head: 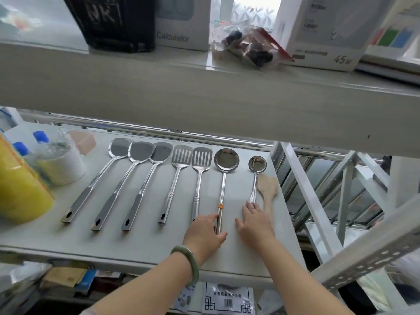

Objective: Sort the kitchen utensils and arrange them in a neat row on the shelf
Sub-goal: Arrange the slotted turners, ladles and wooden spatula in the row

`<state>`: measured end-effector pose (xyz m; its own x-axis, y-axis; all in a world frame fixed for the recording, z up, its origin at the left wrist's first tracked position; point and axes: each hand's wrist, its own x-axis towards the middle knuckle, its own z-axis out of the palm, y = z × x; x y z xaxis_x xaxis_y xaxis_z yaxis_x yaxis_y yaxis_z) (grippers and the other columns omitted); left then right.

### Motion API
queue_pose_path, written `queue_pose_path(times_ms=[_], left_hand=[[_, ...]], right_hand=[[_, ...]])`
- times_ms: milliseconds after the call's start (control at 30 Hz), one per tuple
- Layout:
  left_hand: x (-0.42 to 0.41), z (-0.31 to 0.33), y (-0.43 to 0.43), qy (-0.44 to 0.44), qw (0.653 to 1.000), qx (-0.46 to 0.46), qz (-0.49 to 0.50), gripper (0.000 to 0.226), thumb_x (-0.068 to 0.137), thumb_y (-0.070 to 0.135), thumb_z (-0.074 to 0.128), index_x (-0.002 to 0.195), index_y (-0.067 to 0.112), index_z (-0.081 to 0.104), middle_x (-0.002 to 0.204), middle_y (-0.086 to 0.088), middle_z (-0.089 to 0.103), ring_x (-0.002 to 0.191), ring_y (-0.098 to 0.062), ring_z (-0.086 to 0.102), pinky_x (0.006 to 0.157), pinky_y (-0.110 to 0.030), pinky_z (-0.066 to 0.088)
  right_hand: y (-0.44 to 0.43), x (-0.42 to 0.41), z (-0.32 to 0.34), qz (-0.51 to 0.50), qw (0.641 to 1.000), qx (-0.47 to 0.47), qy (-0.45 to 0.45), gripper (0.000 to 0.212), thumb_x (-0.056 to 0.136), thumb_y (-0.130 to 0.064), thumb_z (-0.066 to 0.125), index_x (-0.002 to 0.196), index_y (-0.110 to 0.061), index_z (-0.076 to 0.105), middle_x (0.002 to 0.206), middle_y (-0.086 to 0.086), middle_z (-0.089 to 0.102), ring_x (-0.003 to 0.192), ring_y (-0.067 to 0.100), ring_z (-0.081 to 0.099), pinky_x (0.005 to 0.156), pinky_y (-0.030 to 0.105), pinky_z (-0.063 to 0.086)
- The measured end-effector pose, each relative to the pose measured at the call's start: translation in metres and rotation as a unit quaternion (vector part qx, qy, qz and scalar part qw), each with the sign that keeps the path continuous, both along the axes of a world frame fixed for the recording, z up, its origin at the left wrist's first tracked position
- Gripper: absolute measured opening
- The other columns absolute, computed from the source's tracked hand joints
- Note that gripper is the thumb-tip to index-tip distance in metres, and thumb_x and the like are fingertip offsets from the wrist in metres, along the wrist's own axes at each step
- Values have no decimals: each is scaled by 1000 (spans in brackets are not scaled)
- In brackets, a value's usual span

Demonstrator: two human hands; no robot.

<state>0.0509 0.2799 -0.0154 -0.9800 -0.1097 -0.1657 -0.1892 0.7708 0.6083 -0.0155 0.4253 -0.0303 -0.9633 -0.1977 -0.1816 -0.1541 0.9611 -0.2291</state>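
Steel utensils lie in a row on the white shelf (141, 246), heads pointing away. From the left come three solid turners (103, 176), two slotted turners (176, 178), a large ladle (223, 178), a small ladle (255, 176) and a wooden rice paddle (268, 192). My left hand (204, 233) rests on the near end of the large ladle's handle, thumb and fingers on either side of it. Flat on the shelf lies my right hand (255, 223), fingers spread, its fingertips touching the end of the small ladle's handle and the paddle's handle.
A yellow bottle (20, 185), blue-capped bottles (41, 137) and a wrapped white cup (61, 164) crowd the shelf's left end. The upper shelf (204, 96) overhangs closely, carrying boxes and a plastic bag (247, 46). White metal frame bars (304, 201) stand to the right.
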Motion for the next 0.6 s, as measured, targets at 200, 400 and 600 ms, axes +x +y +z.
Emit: queue_pose_path(times_ms=[200,400,600], left_hand=[[3,-4,2,-1,1000,-8,-14,65,83,39,59,142,21,36,123,-6,55,111,-21,54,98,-30,45],[5,-6,10,-6,1000,-20,-23,66,85,38,57,143,21,33,126,-9,52,117,-23,52,100,-31,42],[3,-5,18,-13,999,-31,-41,67,85,40,56,144,21,32,126,-11,52,116,-25,52,99,-32,43]], right_hand=[[5,26,0,52,998,-31,7,57,95,-28,37,145,-7,20,157,4,16,145,17,7,117,26,5],[14,63,1,48,997,-46,48,53,96,-29,34,144,-10,23,155,2,21,144,14,12,116,23,5],[23,70,0,31,994,-75,68,46,97,-25,35,142,-13,32,153,-1,29,143,12,16,116,21,9]])
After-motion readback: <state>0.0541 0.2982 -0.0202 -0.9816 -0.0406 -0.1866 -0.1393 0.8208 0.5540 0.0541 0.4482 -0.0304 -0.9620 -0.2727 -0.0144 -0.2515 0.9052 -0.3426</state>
